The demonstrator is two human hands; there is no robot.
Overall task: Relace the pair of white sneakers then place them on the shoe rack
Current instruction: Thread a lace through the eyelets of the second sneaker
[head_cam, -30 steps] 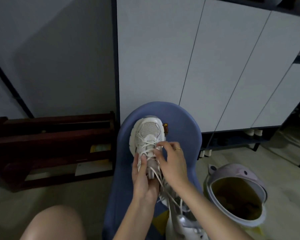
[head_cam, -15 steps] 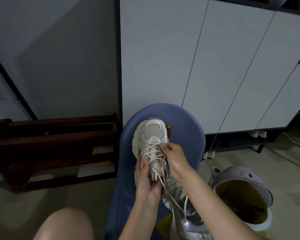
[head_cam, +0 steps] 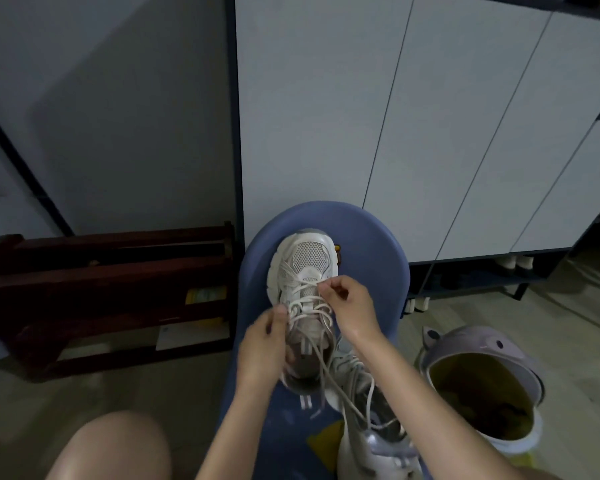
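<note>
Blue stool point(head_cam: 374, 237), sneaker point(head_cam: 305, 268), grey wall point(head_cam: 118, 116)

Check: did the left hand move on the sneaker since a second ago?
Yes. The left hand slid off the tongue to the sneaker's left side, judged against the blue chair.

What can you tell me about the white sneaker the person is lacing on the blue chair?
The white sneaker lies on the blue chair, toe pointing away from the person. It has a mesh toe panel, a thick pale sole and cream laces crossing loosely, with ends trailing toward the wearer. The left hand grips its side; the right hand pinches a lace near the toe.
</note>
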